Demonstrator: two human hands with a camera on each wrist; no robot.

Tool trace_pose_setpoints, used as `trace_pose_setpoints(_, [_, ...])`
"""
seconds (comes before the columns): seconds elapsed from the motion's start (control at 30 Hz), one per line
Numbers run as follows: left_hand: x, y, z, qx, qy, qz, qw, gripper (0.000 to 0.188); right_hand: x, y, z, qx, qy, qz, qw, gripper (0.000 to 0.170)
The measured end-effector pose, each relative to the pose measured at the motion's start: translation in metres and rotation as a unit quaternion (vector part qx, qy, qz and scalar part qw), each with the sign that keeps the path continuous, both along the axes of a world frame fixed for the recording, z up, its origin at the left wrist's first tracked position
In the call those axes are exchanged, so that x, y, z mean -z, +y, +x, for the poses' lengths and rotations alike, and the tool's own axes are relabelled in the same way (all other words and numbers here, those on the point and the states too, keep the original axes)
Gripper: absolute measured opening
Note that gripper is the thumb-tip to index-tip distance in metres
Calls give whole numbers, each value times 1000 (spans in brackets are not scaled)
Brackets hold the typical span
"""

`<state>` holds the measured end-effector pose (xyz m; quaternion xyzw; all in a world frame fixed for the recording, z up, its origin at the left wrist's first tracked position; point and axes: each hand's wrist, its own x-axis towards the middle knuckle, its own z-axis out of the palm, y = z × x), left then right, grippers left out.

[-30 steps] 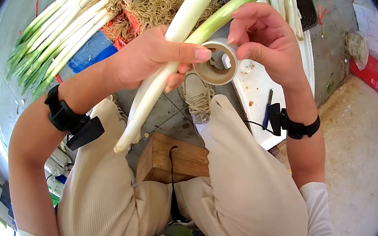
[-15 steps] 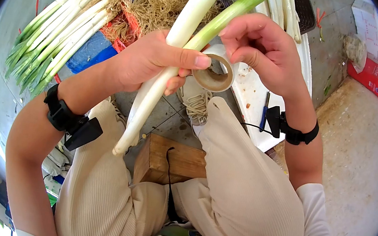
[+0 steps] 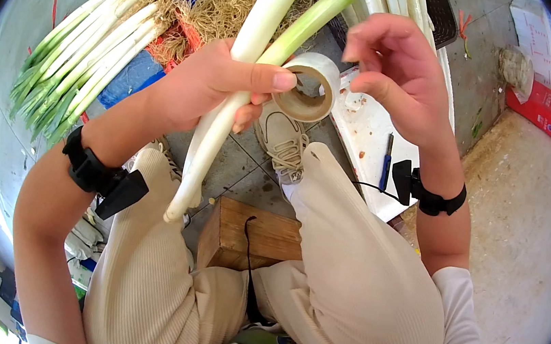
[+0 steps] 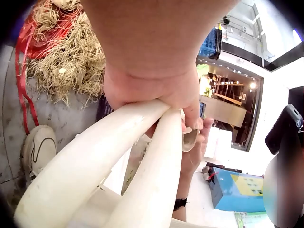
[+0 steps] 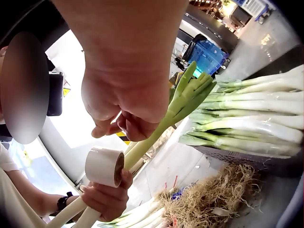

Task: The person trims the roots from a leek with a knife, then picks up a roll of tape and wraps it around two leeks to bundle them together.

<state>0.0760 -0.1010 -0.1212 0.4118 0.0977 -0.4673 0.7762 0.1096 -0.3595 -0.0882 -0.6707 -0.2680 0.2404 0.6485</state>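
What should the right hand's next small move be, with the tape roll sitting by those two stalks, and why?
Probably bring the right hand in to the tape roll and feel for its loose end. The left hand already holds the roll beside two stalks, the right hand appears clear of the roll, and I can't make out a loose end.

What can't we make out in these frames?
Head: upper ends of the held leeks, cut off by the top edge.
Head: print on the red box, too small to read.
Left wrist: most of the tape roll, hidden behind the left hand.
Right wrist: whether the right hand pinches anything; its own bulk hides some fingertips.
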Motion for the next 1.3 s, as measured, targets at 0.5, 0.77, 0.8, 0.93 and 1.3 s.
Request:
trace_pose_setpoints(0.5, [-1, -5, -3, 28, 5, -2, 1000, 30, 3, 10, 4, -48, 107, -22, 993, 25])
trace_pose_setpoints(0.77, [0, -4, -2, 16, 23, -8, 1000, 29, 4, 14, -1, -34, 60, -50, 996, 20])
trace_pose_setpoints(0.8, [-1, -4, -2, 18, 23, -10, 1000, 29, 6, 14, -2, -36, 57, -41, 997, 19])
trace_pose_setpoints(0.93, [-3, -5, -2, 26, 1, 0, 1000, 29, 2, 9, -1, -55, 59, -60, 995, 14])
trace_pose_setpoints(1.3, [-1, -7, 5, 66, -39, 20, 997, 35, 3, 7, -6, -14, 16, -52, 998, 14])
